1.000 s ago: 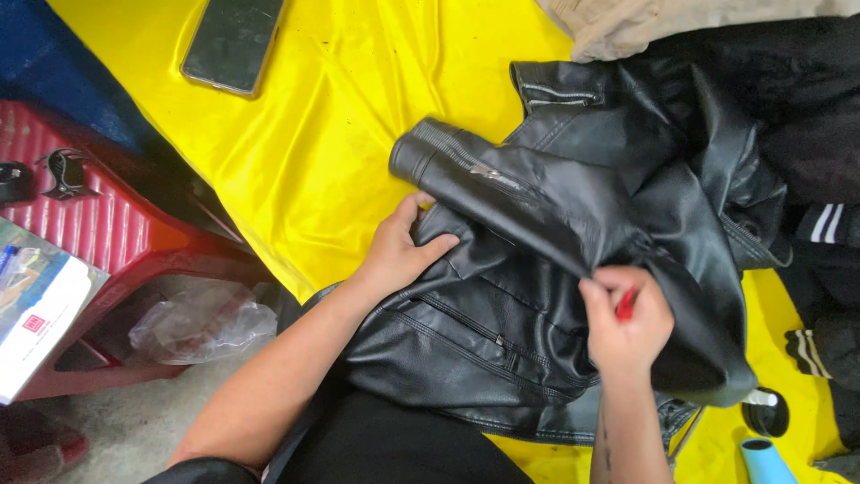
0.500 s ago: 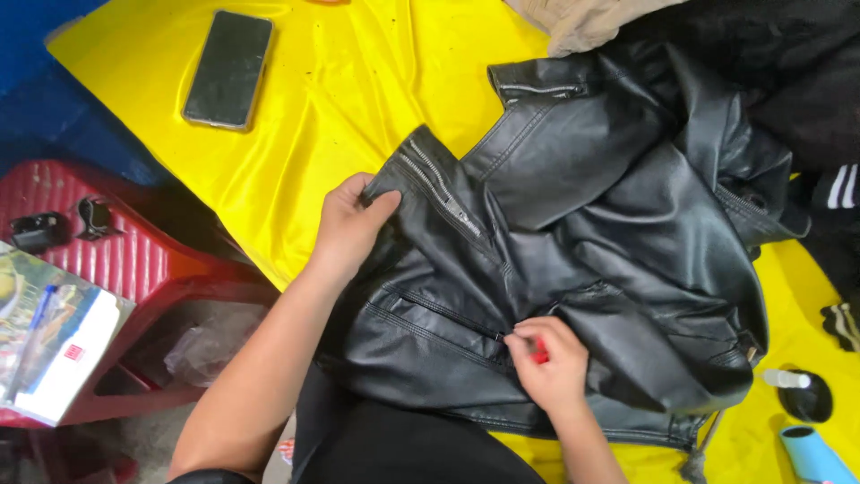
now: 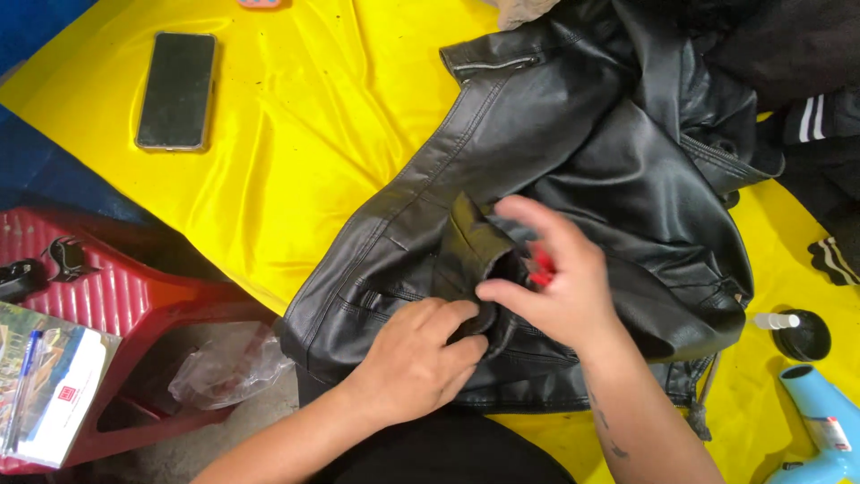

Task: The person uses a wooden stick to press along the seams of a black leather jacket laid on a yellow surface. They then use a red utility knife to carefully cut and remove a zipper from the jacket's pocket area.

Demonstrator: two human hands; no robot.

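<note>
A black leather jacket (image 3: 573, 179) lies spread on a yellow cloth (image 3: 313, 116). My left hand (image 3: 417, 354) presses on the jacket's lower front and pinches a folded flap of leather (image 3: 466, 246). My right hand (image 3: 555, 278) hovers over the same flap, thumb and fingers closed around a small red object (image 3: 540, 265) that is mostly hidden. Both hands are close together near the jacket's bottom edge.
A dark phone (image 3: 176, 90) lies on the cloth at the upper left. A red plastic stool (image 3: 116, 296) with booklets (image 3: 49, 385) stands at left, a clear plastic bag (image 3: 224, 367) beside it. At right are a black lid (image 3: 802, 334), a light blue tool (image 3: 820, 421) and dark striped clothing (image 3: 815, 116).
The jacket has been turned and opened out. My left hand moved from the upper cuff down to the lower front. My right hand moved up to meet it at the flap.
</note>
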